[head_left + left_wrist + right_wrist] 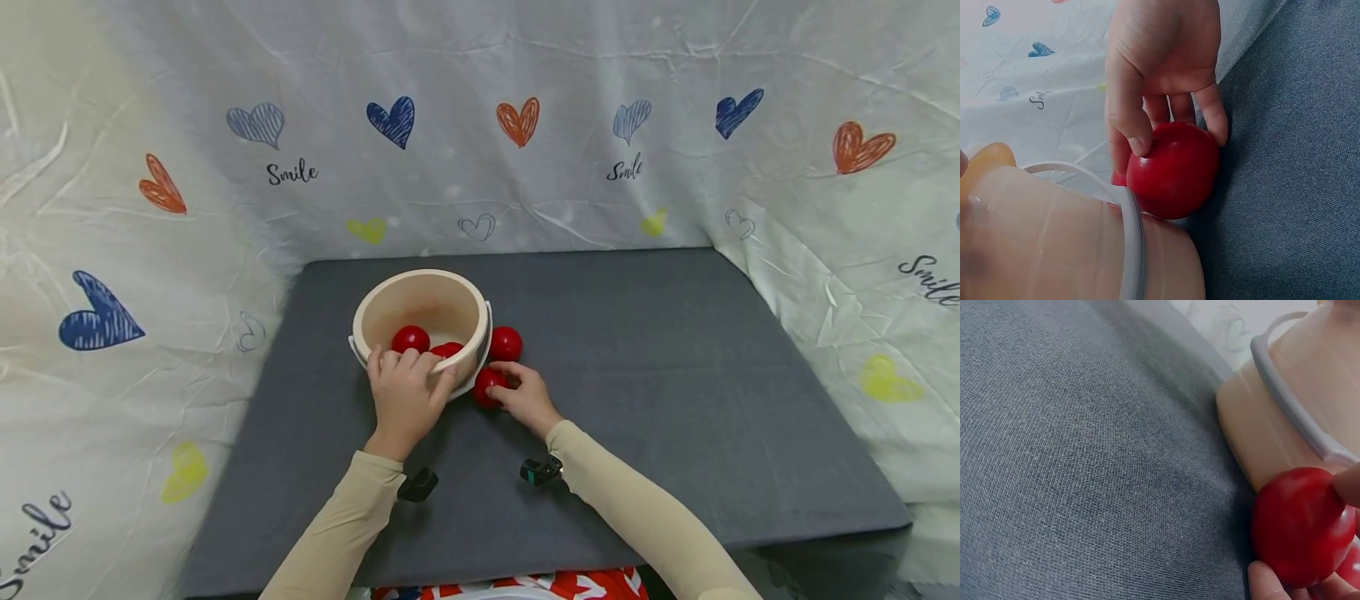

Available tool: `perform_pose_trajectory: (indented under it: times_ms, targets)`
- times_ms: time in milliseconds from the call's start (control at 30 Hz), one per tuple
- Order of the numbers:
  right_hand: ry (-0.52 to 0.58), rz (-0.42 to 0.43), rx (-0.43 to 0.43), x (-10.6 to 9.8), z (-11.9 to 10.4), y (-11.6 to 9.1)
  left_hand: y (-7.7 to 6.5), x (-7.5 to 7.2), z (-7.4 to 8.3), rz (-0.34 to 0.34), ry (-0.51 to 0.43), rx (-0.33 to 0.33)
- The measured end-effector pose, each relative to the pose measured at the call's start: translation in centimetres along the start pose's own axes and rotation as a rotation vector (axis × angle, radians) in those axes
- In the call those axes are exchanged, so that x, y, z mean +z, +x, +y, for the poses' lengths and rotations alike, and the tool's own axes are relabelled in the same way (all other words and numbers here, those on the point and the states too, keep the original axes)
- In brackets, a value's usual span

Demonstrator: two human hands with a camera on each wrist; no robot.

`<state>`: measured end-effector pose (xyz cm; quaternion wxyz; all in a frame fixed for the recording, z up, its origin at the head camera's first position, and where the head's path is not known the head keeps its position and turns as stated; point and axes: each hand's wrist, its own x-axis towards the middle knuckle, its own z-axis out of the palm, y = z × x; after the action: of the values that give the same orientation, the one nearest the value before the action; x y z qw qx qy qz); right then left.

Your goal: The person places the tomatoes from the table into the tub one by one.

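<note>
Red ball (486, 390) in hand (529, 402) is glossy, perhaps plastic.

Left hand (405, 400) is blocking a chunk of the bucket (442, 293) on its near side, and the right-hand ball inside (447, 349) is partly hidden too. Can't tell what's deeper down. Right wrist view crops the right hand (529, 402) to bits of thumb and fingers, and the patterned clothing (585, 584) gets chopped at the near edge.

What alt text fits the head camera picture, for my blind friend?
A person's right hand grips a red ball beside a cream bucket, which the left hand holds on its near side. At least two red balls are inside, and another ball lies outside on the dark table. Behind hangs a pale cloth printed with hearts.
</note>
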<state>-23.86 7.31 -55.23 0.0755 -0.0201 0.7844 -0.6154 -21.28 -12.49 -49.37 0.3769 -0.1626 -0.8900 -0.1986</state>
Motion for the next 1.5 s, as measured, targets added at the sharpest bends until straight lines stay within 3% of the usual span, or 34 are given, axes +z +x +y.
perform_pose_trajectory:
  times_ms: [333,733,1167,1500]
  targets:
    - [0.060,0.018,-0.005,-0.9,0.2,-0.3,-0.1,0.2,-0.1,-0.008,-0.001,-0.016]
    - [0.051,0.091,-0.025,-4.4,-0.9,0.2,0.0,0.2,-0.2,0.012,-0.003,-0.013]
    - [0.011,0.121,-0.131,-7.9,-7.4,2.8,-0.1,0.4,-0.3,0.014,-0.001,-0.018]
    - [0.029,0.088,-0.189,-6.9,-11.9,4.5,-0.1,0.4,-0.3,-0.003,0.003,-0.020]
